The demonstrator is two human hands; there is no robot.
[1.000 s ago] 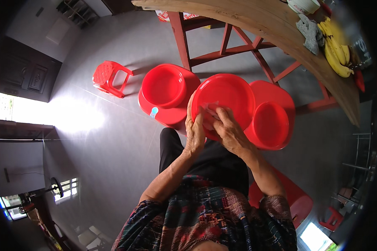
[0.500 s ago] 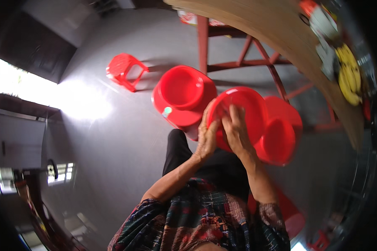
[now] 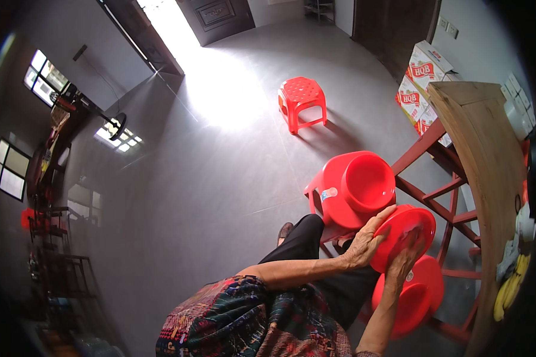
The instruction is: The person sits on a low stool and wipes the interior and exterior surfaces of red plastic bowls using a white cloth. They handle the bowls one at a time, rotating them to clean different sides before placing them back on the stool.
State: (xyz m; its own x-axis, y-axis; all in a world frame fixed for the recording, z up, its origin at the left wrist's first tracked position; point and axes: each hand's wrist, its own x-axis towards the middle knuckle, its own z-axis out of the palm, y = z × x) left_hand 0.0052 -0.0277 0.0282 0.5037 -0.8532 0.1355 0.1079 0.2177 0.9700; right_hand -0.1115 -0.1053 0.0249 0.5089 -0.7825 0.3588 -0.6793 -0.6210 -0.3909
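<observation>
A round red plastic basin (image 3: 393,245) is tilted up in front of me. My left hand (image 3: 366,243) grips its left rim, the fingers stretched along the edge. Over the near rim reaches my right hand (image 3: 406,256), its fingers inside the bowl, smeared by motion; whether they hold anything cannot be made out. Just beyond stands a red plastic stool (image 3: 333,199) with a second red basin (image 3: 370,181) on its top. To the near right, partly covered by my right forearm, a third red basin (image 3: 402,306) rests on another red surface (image 3: 432,279).
A small red stool (image 3: 304,92) stands on the grey floor farther off. At the right is a wooden table (image 3: 479,160) with reddish legs, bearing bananas (image 3: 509,288) at its edge. White and red cartons (image 3: 420,89) are stacked behind it. Bright light enters at a doorway (image 3: 167,30).
The view has swung left, so stools and basins sit farther right and the doorway shows more. Both hands stay at the held basin, the right one still inside it.
</observation>
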